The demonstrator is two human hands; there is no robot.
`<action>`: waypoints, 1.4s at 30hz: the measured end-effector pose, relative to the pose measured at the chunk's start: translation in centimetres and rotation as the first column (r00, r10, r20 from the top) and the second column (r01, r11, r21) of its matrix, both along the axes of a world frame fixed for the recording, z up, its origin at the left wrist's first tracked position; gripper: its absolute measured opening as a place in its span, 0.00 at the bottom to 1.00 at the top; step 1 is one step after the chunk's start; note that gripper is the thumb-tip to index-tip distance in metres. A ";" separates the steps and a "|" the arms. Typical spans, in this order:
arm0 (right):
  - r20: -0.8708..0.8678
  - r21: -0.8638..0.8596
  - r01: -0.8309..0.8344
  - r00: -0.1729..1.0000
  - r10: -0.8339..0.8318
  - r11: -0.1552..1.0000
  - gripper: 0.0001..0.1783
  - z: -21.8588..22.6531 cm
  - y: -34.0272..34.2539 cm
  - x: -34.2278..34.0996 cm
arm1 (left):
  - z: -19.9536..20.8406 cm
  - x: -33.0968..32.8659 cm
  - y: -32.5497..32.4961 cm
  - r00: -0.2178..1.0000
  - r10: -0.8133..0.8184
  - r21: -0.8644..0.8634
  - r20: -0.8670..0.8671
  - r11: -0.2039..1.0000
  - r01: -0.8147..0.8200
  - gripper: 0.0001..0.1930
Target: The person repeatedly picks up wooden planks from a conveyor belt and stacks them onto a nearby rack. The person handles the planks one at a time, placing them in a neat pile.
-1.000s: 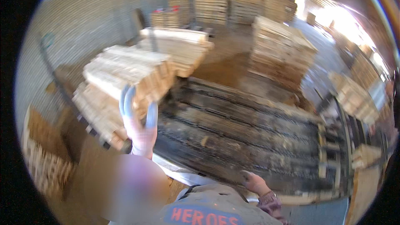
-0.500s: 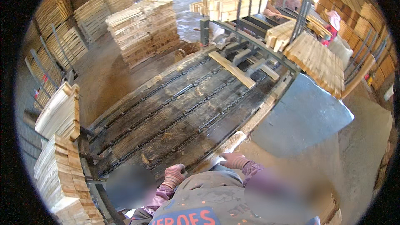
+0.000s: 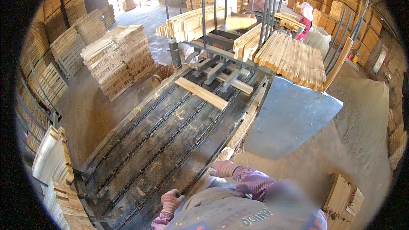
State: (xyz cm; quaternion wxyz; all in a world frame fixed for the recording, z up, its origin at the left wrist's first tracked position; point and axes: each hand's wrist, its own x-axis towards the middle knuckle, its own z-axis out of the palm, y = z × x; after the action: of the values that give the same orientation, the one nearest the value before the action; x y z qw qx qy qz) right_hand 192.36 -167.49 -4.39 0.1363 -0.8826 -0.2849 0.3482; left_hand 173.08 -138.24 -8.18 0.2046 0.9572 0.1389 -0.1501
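My left hand [image 3: 171, 201], in a striped pinkish glove, is at the near edge of a chain conveyor [image 3: 147, 155], close to my body. Its fingers are curled closed, and no object shows in them. My right hand [image 3: 223, 169], gloved alike, lies farther right along the conveyor's side rail [image 3: 245, 130]. Its fingers are bent in at that edge; what they grip, if anything, is hidden. A pale wooden board [image 3: 201, 93] lies across the chains toward the far end, beyond both hands. Just past it a second board [image 3: 238, 86] rests beside metal arms.
Board stacks [image 3: 289, 59] sit on the far frame with upright posts. A grey-blue sheet [image 3: 289, 117] slopes right of the conveyor. Lumber piles stand at left [image 3: 117, 61], near left [image 3: 68, 204] and lower right [image 3: 343, 200]. One person [image 3: 304, 19] stands far right; another is behind the frame.
My view has swung up and to the right, so the scene sits lower and more left. Both hands stay by the conveyor edge. Behind the frame, a person's light board has moved left, blurred.
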 end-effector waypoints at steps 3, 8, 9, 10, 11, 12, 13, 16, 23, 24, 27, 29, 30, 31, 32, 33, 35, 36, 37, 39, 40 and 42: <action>0.020 -0.002 -0.046 0.999 0.047 0.999 0.29 2.1 0.4 2.0 | -0.2 0.5 -0.3 0.999 0.032 0.041 -0.041 0.999 -0.030 0.18; 0.091 0.116 -0.019 0.996 0.008 0.993 0.26 3.3 -0.8 6.5 | 0.7 1.6 -1.3 0.987 0.121 0.052 -0.108 0.992 -0.116 0.22; 0.089 0.130 -0.017 0.996 0.005 0.991 0.25 4.5 -1.0 7.8 | 0.4 1.8 -1.4 0.989 0.121 0.049 -0.083 0.992 -0.117 0.22; 0.133 0.181 -0.027 0.991 0.003 0.983 0.24 3.9 -2.0 9.3 | -0.1 2.0 -1.3 0.991 0.120 0.050 -0.063 0.992 -0.117 0.23; 0.159 0.192 0.013 0.986 -0.044 0.981 0.25 3.0 -3.2 11.0 | -0.8 2.3 -1.5 0.993 0.111 0.045 -0.050 0.993 -0.108 0.23; 0.180 0.207 0.037 0.981 -0.075 0.978 0.26 2.1 -3.8 12.6 | -0.9 2.9 -1.6 0.989 0.122 0.032 -0.084 0.992 -0.120 0.24; 0.172 0.261 0.073 0.978 -0.121 0.963 0.27 1.6 -4.7 14.1 | -0.5 3.7 -2.0 0.983 0.114 0.018 -0.141 0.993 -0.113 0.24; 0.146 0.276 0.157 0.968 -0.203 0.948 0.33 3.0 -5.9 19.0 | 0.2 5.4 -3.3 0.955 0.188 -0.064 -0.228 0.976 -0.208 0.27; 0.375 -0.031 0.232 0.904 -0.204 0.972 0.50 3.3 -1.9 28.7 | 2.3 12.7 -10.3 0.963 0.270 -0.354 -0.024 0.898 -0.261 0.22; 0.406 -0.077 0.265 0.889 -0.212 0.961 0.51 2.8 -1.7 29.4 | 3.0 14.1 -11.7 0.961 0.278 -0.385 -0.003 0.886 -0.258 0.22; 0.450 -0.225 0.158 0.892 -0.041 0.961 0.55 -1.9 -1.5 31.5 | 4.2 17.5 -14.4 0.959 0.284 -0.474 0.018 0.846 -0.242 0.20; 0.289 -0.118 0.060 0.957 -0.024 0.991 0.48 1.1 -0.4 31.7 | 3.5 17.6 -15.2 0.937 0.349 -0.517 0.005 0.803 -0.296 0.20; 0.202 -0.049 0.069 0.978 -0.058 0.996 0.46 2.8 -1.0 31.8 | 3.0 18.2 -15.4 0.920 0.389 -0.587 -0.033 0.738 -0.333 0.19; 0.110 0.019 0.087 0.990 -0.089 0.996 0.45 3.1 -1.3 32.0 | 2.7 18.6 -15.5 0.917 0.398 -0.599 -0.027 0.728 -0.334 0.17; 0.058 0.499 0.122 0.983 -0.173 0.858 0.36 -1.4 -2.5 32.5 | 2.5 18.9 -15.5 0.918 0.396 -0.588 -0.009 0.741 -0.325 0.17; -0.396 0.565 0.377 0.904 -0.160 0.733 0.35 -1.9 -3.2 33.3 | 3.3 19.9 -15.6 0.921 0.390 -0.578 0.013 0.754 -0.312 0.17; -0.958 0.284 0.813 0.261 0.117 0.508 0.32 -1.7 -3.5 34.3 | 3.7 21.4 -15.9 0.888 0.461 -0.697 0.002 0.637 -0.329 0.16; -0.957 0.291 0.832 0.264 0.124 0.472 0.26 -1.0 -4.1 34.2 | 3.6 22.5 -16.1 0.868 0.495 -0.712 0.030 0.620 -0.329 0.17; -0.928 0.349 0.765 0.360 0.090 0.541 0.26 -1.3 -4.2 34.3 | 3.6 23.5 -16.4 0.845 0.531 -0.726 0.061 0.605 -0.327 0.17; -0.840 0.428 0.613 0.541 0.042 0.664 0.26 -2.4 -4.7 34.7 | 4.9 26.8 -17.6 0.758 0.631 -0.884 -0.165 0.246 -0.397 0.21; -0.821 0.456 0.543 0.563 0.097 0.705 0.28 -2.0 -4.7 34.1 | 3.8 27.5 -17.8 0.725 0.684 -0.911 -0.083 0.243 -0.333 0.22; -0.778 0.508 0.392 0.591 0.213 0.767 0.31 -0.6 -5.0 32.0 | 3.5 29.5 -19.2 0.668 0.735 -0.973 -0.121 0.047 -0.227 0.24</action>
State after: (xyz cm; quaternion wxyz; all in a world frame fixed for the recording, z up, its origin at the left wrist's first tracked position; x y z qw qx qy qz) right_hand 224.39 -172.45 -5.00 0.5567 -0.5421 -0.2436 0.5804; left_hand 202.59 -157.48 -4.71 0.7941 0.5236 0.2958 0.0881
